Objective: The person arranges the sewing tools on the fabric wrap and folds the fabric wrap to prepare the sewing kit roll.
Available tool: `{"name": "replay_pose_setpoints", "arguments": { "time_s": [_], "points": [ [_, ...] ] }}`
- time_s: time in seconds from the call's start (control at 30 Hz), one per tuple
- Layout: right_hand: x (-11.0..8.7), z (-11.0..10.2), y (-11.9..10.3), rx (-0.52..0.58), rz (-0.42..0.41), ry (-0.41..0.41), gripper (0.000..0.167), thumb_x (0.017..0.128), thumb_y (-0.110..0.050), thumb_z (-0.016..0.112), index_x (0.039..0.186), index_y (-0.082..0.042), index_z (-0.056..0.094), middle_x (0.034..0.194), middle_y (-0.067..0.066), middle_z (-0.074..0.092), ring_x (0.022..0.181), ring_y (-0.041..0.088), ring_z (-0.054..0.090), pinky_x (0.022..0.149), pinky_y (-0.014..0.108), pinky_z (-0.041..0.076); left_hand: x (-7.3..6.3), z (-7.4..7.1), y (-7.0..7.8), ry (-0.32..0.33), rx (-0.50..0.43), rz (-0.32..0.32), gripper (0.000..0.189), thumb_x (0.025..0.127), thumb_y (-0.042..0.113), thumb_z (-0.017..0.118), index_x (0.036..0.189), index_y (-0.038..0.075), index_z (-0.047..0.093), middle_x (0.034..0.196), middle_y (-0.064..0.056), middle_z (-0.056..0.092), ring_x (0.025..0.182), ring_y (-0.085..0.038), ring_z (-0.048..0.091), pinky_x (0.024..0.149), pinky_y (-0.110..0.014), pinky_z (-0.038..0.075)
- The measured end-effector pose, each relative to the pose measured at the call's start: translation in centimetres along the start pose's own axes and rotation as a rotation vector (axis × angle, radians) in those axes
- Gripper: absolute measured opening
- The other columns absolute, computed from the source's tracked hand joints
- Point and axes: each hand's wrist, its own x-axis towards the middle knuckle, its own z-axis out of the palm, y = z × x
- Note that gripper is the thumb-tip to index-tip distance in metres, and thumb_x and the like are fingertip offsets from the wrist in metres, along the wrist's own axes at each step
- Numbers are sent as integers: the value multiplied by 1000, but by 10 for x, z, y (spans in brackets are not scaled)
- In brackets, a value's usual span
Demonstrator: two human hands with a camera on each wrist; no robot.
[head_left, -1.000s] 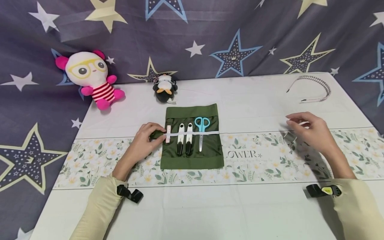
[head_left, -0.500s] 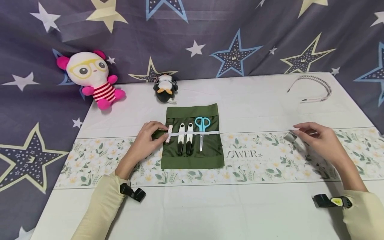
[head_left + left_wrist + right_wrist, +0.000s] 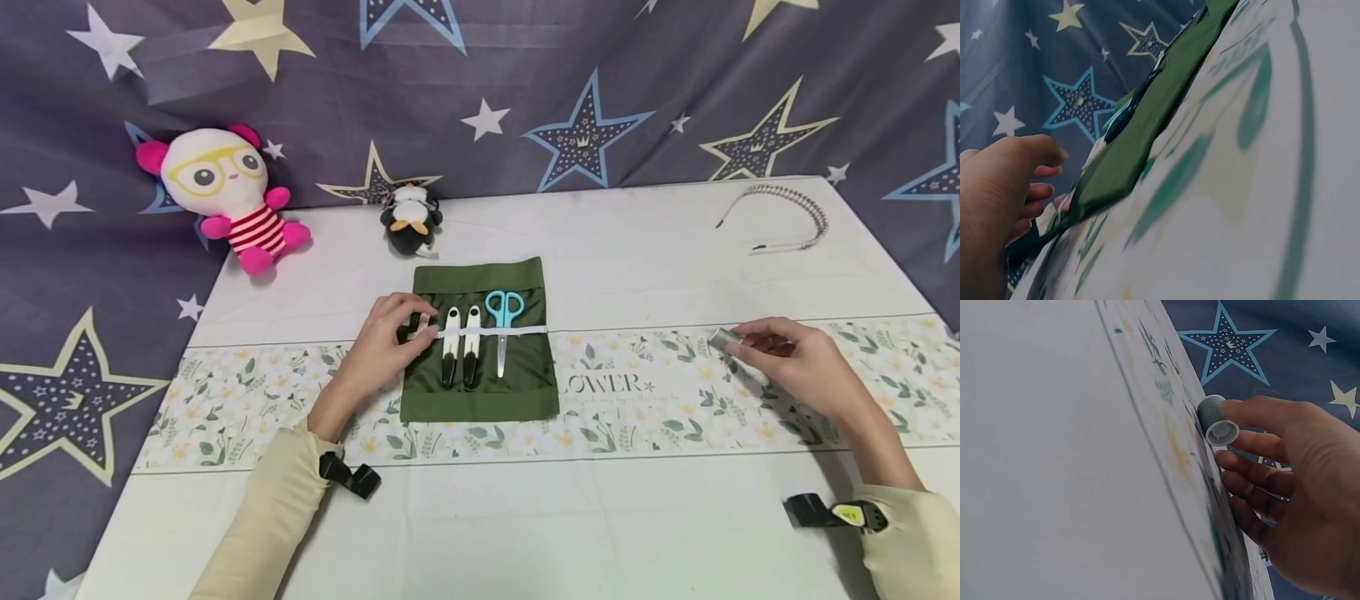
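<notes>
An unfolded green cloth tool roll (image 3: pixel 480 407) lies on the table with a white elastic band (image 3: pixel 534 330) across it. Under the band sit light-blue-handled scissors (image 3: pixel 502 337), two slim white-and-black tools (image 3: pixel 471 346) and, at the left, a small pale pink strip with markings (image 3: pixel 424 319). My left hand (image 3: pixel 387 337) reaches over the roll's left side, its relaxed fingers around the pink strip and partly hiding it. To the right, my right hand (image 3: pixel 798 358) pinches a grey-green thread spool (image 3: pixel 1212 419) between thumb and fingertip, close over the tabletop.
A pink-and-white plush panda (image 3: pixel 225 200) and a penguin plush (image 3: pixel 410 221) sit along the back left. At the back right lies a headband (image 3: pixel 806 218). A star-patterned curtain (image 3: pixel 585 133) hangs behind the table (image 3: pixel 480 525).
The spool has come into view at my right fingertips as that hand shifted slightly right and down. My left hand moved rightward over the pink strip, which tilted along the way.
</notes>
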Motion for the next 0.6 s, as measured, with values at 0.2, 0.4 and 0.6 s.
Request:
{"name": "replay_pose_setpoints", "arguments": {
  "time_s": [0.2,0.4,0.6],
  "points": [
    [1,2,2,6,-26,-2,31,98,-19,75,121,2,69,102,17,68,78,3,59,62,18,47,8,11,9,-19,6,54,23,101,19,71,121,8,70,131,-11,60,125,-32,47,100,-53,40],
    [1,2,1,6,-39,1,28,100,-17,72,120,2,69,97,14,68,75,7,58,58,21,46,14,21,19,-66,-28,72,21,102,20,69,120,9,71,131,-11,59,121,-31,47,95,-52,44],
    [3,2,-2,7,-43,-8,30,101,-21,71,122,0,69,101,16,69,79,4,59,61,19,46,21,31,26,-91,-25,107,21,102,19,70,120,9,71,132,-11,59,120,-30,49,95,-51,45]
  ]
}}
